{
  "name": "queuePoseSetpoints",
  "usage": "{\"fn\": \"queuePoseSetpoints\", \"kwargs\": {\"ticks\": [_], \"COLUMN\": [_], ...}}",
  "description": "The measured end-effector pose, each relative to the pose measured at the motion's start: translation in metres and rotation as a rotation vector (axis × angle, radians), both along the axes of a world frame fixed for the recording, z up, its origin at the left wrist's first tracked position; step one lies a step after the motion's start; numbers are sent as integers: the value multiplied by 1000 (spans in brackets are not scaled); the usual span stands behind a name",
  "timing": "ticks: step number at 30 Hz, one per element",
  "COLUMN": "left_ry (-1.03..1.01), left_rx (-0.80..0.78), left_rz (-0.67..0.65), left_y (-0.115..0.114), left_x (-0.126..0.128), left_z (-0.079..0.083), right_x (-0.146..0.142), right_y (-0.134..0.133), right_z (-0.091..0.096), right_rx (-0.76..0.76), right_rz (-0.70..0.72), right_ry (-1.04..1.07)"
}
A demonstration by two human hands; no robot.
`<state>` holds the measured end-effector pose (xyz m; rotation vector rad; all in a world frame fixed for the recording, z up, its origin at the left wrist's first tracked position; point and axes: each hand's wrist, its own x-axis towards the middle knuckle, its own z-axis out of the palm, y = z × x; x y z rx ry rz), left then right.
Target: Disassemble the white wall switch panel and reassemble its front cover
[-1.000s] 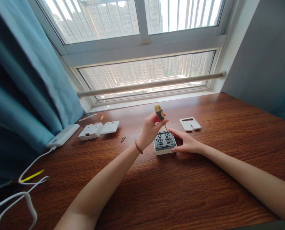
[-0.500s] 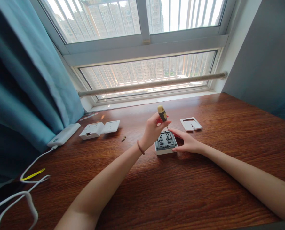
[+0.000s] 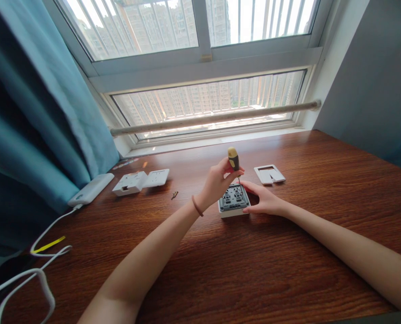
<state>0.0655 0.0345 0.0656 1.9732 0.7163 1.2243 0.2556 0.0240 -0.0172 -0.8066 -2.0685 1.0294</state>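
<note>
- Centrally, on the brown wood-grain table [image 3: 254, 274], sits a square white box with a dark grey, slotted face [image 3: 232, 209], lying flat, face up.
- It looks like rigid, light plastic, so it would probably slide or twist under force; the smooth side walls seem the best hold, since the small raised parts on the face may be fragile.
- The right hand [image 3: 263, 201] grips it along the right side, thumb at the near corner, fingers at the far one.
- The left hand [image 3: 218, 181], a brown band [image 3: 197, 207] at its wrist, pinches the yellow-and-black screwdriver [image 3: 233, 159] nearly upright, its thin shaft reaching down to the face's right side; whether the tip sits in a screw is too small to tell. The thick handle offers the firmest grip.
- Just beyond, to the right, lies a white plastic frame with a cut-out [image 3: 273, 180].
- Left of the hands lie a few brass-coloured screws [image 3: 174, 195], then a white box with a flat plate [image 3: 128, 185].
- Farthest left, near the blue curtain [image 3: 85, 135], rests a white rounded power bank [image 3: 90, 189] with a white cable [image 3: 54, 221].
</note>
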Motion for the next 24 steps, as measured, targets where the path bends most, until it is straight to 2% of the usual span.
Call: {"fn": "queuePoseSetpoints", "kwargs": {"ticks": [6,11,18,24], "left_ry": [102,129,-60,-123], "left_rx": [57,-34,-222,-305], "left_rz": [-33,-227,-378,-372], "left_y": [6,19,20,16], "left_x": [3,14,14,8], "left_z": [13,21,15,11], "right_x": [-1,-2,-1,0], "right_y": [-2,-3,-2,-1], "right_z": [3,7,5,2], "right_rx": [-14,-15,25,19], "right_rz": [-5,-10,-6,-2], "right_ry": [-12,-31,-28,-17]}}
